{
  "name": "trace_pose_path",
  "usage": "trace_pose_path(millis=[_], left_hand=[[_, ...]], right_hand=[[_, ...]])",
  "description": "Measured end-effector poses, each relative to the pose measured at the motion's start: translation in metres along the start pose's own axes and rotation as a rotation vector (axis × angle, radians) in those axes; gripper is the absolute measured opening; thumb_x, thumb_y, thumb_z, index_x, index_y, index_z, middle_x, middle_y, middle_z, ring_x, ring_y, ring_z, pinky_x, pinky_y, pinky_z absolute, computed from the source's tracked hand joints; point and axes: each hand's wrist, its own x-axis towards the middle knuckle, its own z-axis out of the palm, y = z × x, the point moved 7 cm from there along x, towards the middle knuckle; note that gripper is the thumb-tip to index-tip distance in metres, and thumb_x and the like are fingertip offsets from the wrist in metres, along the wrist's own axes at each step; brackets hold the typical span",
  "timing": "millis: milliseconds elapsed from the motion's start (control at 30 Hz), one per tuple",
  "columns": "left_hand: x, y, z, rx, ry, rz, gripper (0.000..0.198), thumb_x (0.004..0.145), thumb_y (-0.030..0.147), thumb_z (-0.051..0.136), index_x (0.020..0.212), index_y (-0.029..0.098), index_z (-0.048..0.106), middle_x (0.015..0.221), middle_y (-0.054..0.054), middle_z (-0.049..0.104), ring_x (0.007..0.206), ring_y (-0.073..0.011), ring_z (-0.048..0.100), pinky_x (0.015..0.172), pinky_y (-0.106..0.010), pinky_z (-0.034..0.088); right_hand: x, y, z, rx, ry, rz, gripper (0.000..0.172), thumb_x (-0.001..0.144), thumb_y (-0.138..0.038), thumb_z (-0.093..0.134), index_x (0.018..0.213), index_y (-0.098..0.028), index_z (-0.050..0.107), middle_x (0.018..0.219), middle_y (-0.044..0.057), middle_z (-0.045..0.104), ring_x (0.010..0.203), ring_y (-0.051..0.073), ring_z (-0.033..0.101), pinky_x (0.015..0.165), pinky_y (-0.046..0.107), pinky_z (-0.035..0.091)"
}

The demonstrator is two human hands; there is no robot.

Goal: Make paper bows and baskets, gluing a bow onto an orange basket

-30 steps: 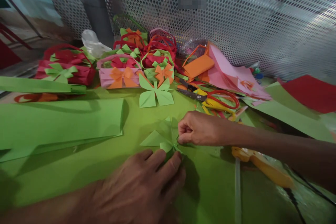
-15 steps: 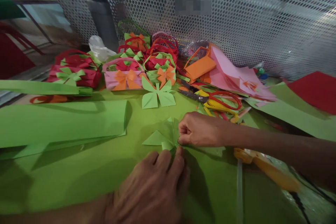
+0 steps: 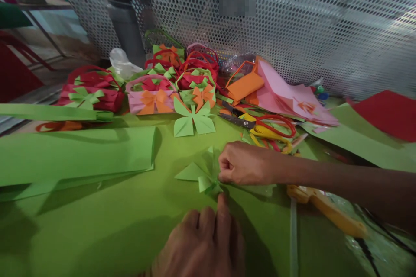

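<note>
A folded green paper bow lies on the green sheet in front of me. My right hand is closed, pinching the bow at its middle knot. My left hand lies low in the view, fingers close together and stretched toward the bow; one fingertip reaches just below its centre. A finished green paper bow rests farther back. Behind it stand several paper baskets, a pink one with an orange bow among them.
Large green paper sheets lie at left. Red and yellow scissors and a yellow glue gun sit at right. Pink paper and red paper lie at back right. A perforated metal screen closes the back.
My left hand has slid back toward me and to the right, uncovering the lower part of the bow. The right hand has kept its pinch on the bow's middle.
</note>
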Motion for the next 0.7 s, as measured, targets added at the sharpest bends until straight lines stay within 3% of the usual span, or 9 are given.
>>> trace_pose_path(millis=[167,333,400,533,700], left_hand=[[0.004,0.001,-0.015,0.167,0.139,0.000,0.026,0.078,0.005,0.041,0.086,0.015,0.064,0.092,-0.012,0.072,0.046,-0.0159,0.051,0.038,-0.027,0.034],[0.007,0.002,-0.019,0.192,0.170,0.003,0.021,0.079,0.012,0.047,0.087,0.017,0.065,0.095,-0.011,0.072,0.046,-0.0158,0.051,0.039,-0.027,0.035],[0.009,-0.002,-0.017,0.152,0.161,-0.029,0.016,0.079,0.023,0.051,0.084,0.018,0.066,0.094,-0.012,0.072,0.047,-0.0178,0.053,0.039,-0.028,0.036],[0.013,-0.006,-0.016,0.107,0.189,-0.046,0.035,0.072,0.054,0.060,0.076,0.020,0.065,0.092,-0.014,0.072,0.049,-0.0211,0.055,0.039,-0.031,0.037],[0.014,-0.008,-0.011,0.109,0.195,-0.041,0.044,0.071,0.064,0.057,0.070,0.020,0.064,0.087,-0.014,0.072,0.049,-0.0208,0.055,0.041,-0.031,0.040]], right_hand=[[-0.003,0.001,0.003,0.006,0.008,0.002,0.020,0.064,-0.022,0.052,0.047,-0.019,0.043,0.042,-0.007,0.032,0.042,0.008,0.031,0.039,0.023,0.019],[-0.002,0.001,0.003,-0.020,0.020,0.000,0.013,0.065,-0.025,0.053,0.054,-0.018,0.051,0.045,-0.005,0.044,0.044,0.009,0.037,0.041,0.023,0.020],[-0.001,0.002,0.003,-0.042,0.022,0.012,0.013,0.066,-0.026,0.054,0.056,-0.018,0.053,0.046,-0.004,0.047,0.044,0.009,0.039,0.042,0.023,0.021],[0.000,0.002,0.000,-0.069,0.048,0.014,0.011,0.067,-0.026,0.056,0.061,-0.017,0.057,0.049,-0.003,0.052,0.046,0.010,0.042,0.043,0.023,0.023],[0.000,0.002,0.001,-0.055,0.028,0.003,0.011,0.067,-0.025,0.056,0.060,-0.017,0.057,0.048,-0.003,0.051,0.046,0.010,0.042,0.043,0.023,0.023]])
